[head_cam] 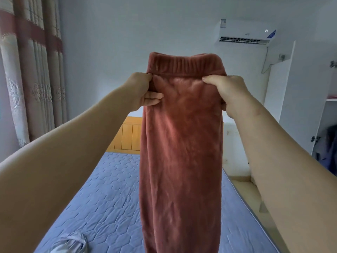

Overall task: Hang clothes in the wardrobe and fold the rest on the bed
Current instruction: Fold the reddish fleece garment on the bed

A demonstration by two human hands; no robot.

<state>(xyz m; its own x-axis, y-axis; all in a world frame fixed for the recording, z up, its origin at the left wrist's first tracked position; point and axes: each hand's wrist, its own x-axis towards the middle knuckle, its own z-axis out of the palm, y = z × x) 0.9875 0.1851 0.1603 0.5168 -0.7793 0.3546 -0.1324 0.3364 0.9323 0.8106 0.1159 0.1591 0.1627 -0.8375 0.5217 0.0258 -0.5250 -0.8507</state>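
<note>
**Fleece trousers held up by the waistband over the bed**

A pair of rust-brown fleece trousers (180, 143) is held up in the centre of the frame, with the elasticated waistband at the top and the fabric hanging straight down until it is cut off by the bottom edge. The left side of the waistband is pinched by the left hand (144, 92): the thumb is pressed on the near face of the cloth and the fingers are curled round behind it, two fingertips showing just below. The right side is gripped by the right hand (226, 92), with the knuckles turned towards the camera and the fingers closed over the edge of the fabric. Both bare forearms are stretched forward from the lower corners.

Beneath and behind the trousers, the bed (102, 198) is seen, covered with a blue quilted sheet. A wooden headboard (127, 136) is set against the far wall. A pale crumpled garment (69, 243) is laid on the sheet at the lower left. A patterned curtain (27, 70) is hung at the upper left. A white air conditioner (244, 36) is mounted at the upper right. The white wardrobe (310, 106) is placed at the right edge, and a dark blue-grey garment (326, 148) is hung inside it.
</note>
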